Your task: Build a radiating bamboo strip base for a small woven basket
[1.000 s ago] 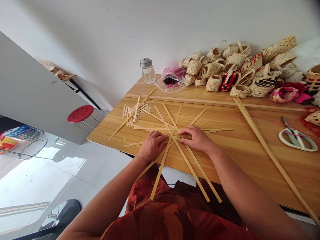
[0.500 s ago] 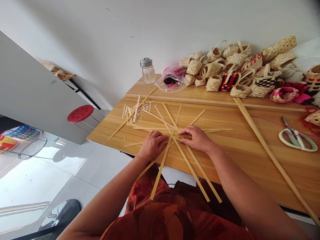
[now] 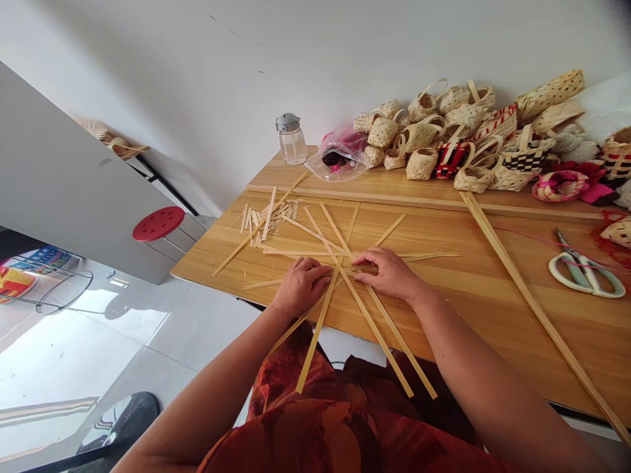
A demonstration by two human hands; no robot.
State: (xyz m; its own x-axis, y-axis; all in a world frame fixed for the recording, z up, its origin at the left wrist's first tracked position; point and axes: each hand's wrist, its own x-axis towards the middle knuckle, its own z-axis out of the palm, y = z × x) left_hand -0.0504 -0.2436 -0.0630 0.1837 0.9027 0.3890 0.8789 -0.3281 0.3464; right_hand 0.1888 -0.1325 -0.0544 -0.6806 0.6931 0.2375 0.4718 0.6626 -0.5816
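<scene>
Several long, flat bamboo strips [image 3: 375,330] cross one another in a star shape, their front ends reaching past the table edge over my lap. To the left of the crossing, my left hand [image 3: 302,286] is closed, thumb and fingertips pinching the strips at its inner side. My right hand [image 3: 389,274] faces it from the right, with thumb and index finger curled closed on strips there. The fingertips of both hands partly cover the strips they touch. Between the hands, the crossing lies bare on the wooden table [image 3: 488,322].
Short strip offcuts [image 3: 283,213] lie left behind my hands. A lidded bottle [image 3: 292,139] and a plastic bag [image 3: 340,157] stand behind. Small woven baskets [image 3: 422,164] are heaped along the wall. Scissors [image 3: 584,269] and a long strip bundle [image 3: 537,309] lie right; a red stool [image 3: 158,224] stands left.
</scene>
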